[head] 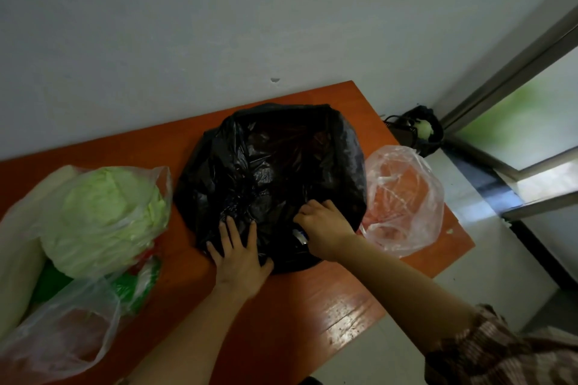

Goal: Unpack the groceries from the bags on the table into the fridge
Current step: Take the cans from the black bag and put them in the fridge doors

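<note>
Cabbage bag (106, 216) lies far left on the desk (281, 316), still full. Left hand (239, 255) is pressed flat on the black bag (269, 172), fingers spread; right hand (325, 228) has fingers closed on its plastic. Clear bag (406, 197) lies at right. No fridge visible; unpacking looks barely begun.

One head-worn wide-angle view looks steeply down, close over the orange table (312, 306) against the wall (219, 25).

Both bare forearms reach forward. The left hand (239, 255) lies flat, palm down, fingers (233, 233) spread. The right hand (323, 223) is curled, knuckles up, fingers bent closed in a pinch.
</note>
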A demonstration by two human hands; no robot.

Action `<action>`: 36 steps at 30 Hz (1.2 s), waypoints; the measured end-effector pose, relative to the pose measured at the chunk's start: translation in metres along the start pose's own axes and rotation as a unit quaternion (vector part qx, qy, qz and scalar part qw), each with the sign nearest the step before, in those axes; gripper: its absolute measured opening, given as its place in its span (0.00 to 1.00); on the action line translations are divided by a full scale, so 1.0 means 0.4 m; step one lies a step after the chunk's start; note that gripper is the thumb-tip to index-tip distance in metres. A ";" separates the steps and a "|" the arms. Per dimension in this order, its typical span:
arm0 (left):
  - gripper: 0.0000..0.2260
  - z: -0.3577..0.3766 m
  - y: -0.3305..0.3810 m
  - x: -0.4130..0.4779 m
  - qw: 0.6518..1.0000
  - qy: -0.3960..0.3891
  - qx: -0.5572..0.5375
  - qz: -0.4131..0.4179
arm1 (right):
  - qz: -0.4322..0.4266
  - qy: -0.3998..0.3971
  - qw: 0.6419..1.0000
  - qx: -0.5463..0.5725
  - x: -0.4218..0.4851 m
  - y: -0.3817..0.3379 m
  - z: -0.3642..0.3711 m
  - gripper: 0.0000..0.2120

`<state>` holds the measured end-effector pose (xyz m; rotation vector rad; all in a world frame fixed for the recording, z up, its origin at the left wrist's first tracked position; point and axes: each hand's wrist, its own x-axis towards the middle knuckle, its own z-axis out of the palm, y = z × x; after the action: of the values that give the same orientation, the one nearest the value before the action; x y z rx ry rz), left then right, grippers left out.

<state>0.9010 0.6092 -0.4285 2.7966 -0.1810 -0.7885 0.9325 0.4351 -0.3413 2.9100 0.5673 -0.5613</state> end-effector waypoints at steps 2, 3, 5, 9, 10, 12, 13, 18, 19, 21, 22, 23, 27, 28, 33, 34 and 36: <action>0.40 0.001 0.001 -0.001 1.000 0.002 0.006 0.003 | -0.012 -0.061 0.997 -0.049 0.014 -0.005 -0.015 0.18; 0.40 0.000 0.000 -0.001 1.000 0.003 0.010 0.007 | -0.017 -0.091 0.993 -0.070 0.017 -0.007 -0.018 0.20; 0.40 -0.001 -0.002 -0.003 1.000 0.004 0.011 0.013 | -0.025 -0.130 0.986 -0.102 0.019 -0.005 -0.012 0.25; 0.40 -0.003 -0.005 -0.004 1.000 0.000 0.023 0.015 | -0.037 -0.119 0.980 -0.154 0.014 -0.004 0.011 0.32; 0.40 -0.003 -0.005 -0.004 1.000 0.002 0.024 0.015 | -0.038 -0.117 0.979 -0.160 0.015 -0.005 0.015 0.32; 0.40 -0.003 -0.005 -0.003 1.000 0.005 0.025 0.015 | -0.034 -0.112 0.981 -0.155 0.020 -0.009 0.015 0.31; 0.40 -0.004 -0.006 -0.003 0.999 0.006 0.027 0.016 | -0.030 -0.102 0.983 -0.147 0.022 -0.009 0.014 0.31; 0.40 -0.006 -0.004 0.000 0.999 0.005 0.039 0.014 | 0.029 -0.014 0.999 0.003 0.002 0.003 -0.004 0.34; 0.40 -0.008 -0.005 0.000 0.999 0.001 0.039 0.012 | 0.043 0.015 0.998 0.039 -0.008 0.003 -0.010 0.35; 0.39 -0.012 -0.005 -0.001 0.999 -0.012 0.032 0.008 | 0.082 0.076 0.985 0.128 -0.030 0.001 -0.021 0.35; 0.38 -0.016 -0.003 -0.003 1.000 -0.017 0.021 0.003 | 0.099 0.103 0.973 0.181 -0.042 0.000 -0.028 0.34; 0.37 -0.021 0.001 -0.003 1.000 -0.018 0.000 -0.004 | 0.111 0.125 0.957 0.239 -0.054 -0.001 -0.035 0.34; 0.26 -0.071 0.041 -0.006 0.990 0.062 -0.125 -0.036 | 0.122 0.190 0.869 0.440 -0.119 0.006 -0.079 0.32; 0.23 -0.087 0.056 -0.009 0.985 0.088 -0.140 -0.038 | 0.125 0.210 0.854 0.459 -0.143 0.015 -0.092 0.31; 0.16 -0.182 0.175 -0.037 0.955 0.193 -0.223 0.025 | 0.139 0.301 0.777 0.536 -0.319 0.100 -0.159 0.28; 0.15 -0.199 0.214 -0.052 0.948 0.214 -0.230 0.046 | 0.141 0.318 0.767 0.540 -0.365 0.122 -0.166 0.27; 0.14 -0.225 0.311 -0.096 0.935 0.249 -0.240 0.082 | 0.150 0.349 0.745 0.548 -0.468 0.170 -0.166 0.27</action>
<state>0.9089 0.5125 -0.3033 2.3709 -0.1104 -0.0495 0.8197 0.3216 -0.2052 4.1803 -0.4186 0.5138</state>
